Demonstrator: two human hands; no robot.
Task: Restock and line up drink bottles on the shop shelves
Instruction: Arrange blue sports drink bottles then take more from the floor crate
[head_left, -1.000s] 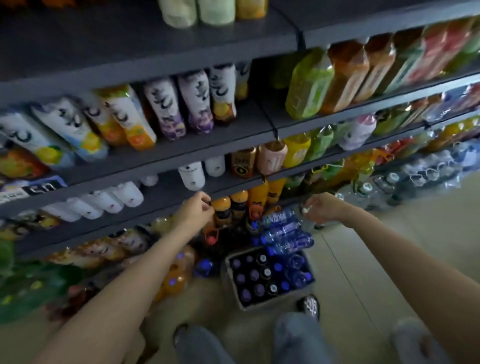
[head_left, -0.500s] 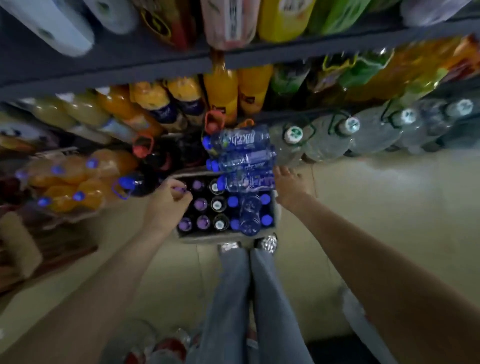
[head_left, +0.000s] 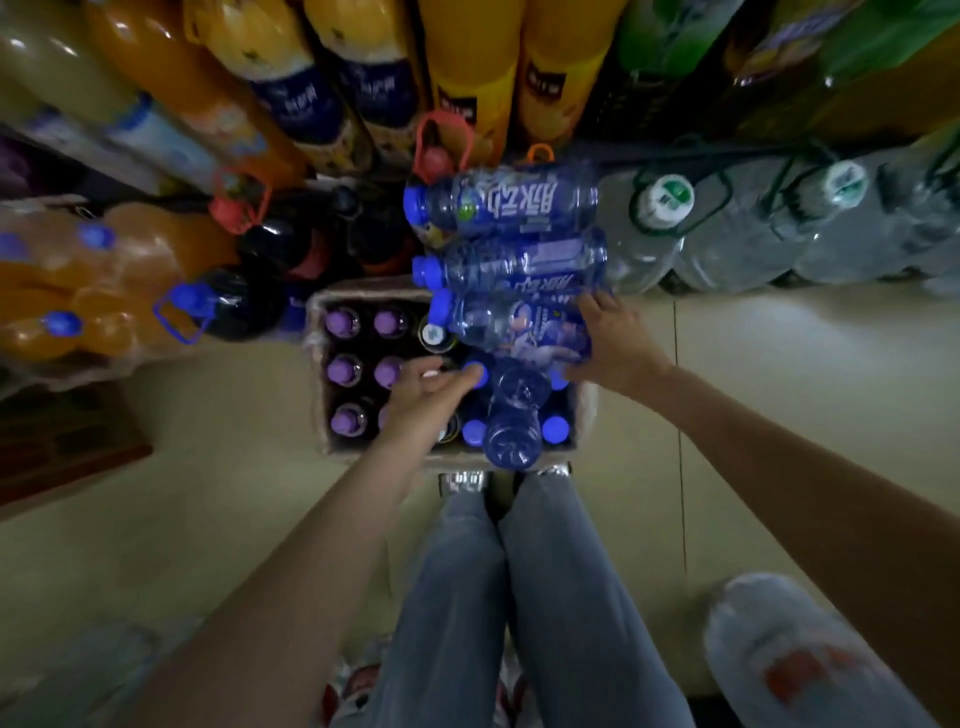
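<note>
Reaching down into the cardboard box (head_left: 318, 364) on the floor, my left hand (head_left: 423, 395) pinches the blue cap (head_left: 475, 374) of an upright bottle with curled fingers. My right hand (head_left: 615, 348), at three o'clock from it, grips the nearest of three blue-capped bottles (head_left: 514, 327) lying stacked across the box's far edge. Purple-capped bottles (head_left: 343, 369) stand at nine o'clock in the box; big water jugs (head_left: 727, 234) sit at two o'clock.

A box (head_left: 318, 364) of upright bottles stands on the floor (head_left: 779, 415) just beyond the person's feet. Three bottles (head_left: 519, 260) lie across its far right corner. Large water jugs (head_left: 727, 234) stand to the right, shelved bottles (head_left: 363, 78) farther back.
</note>
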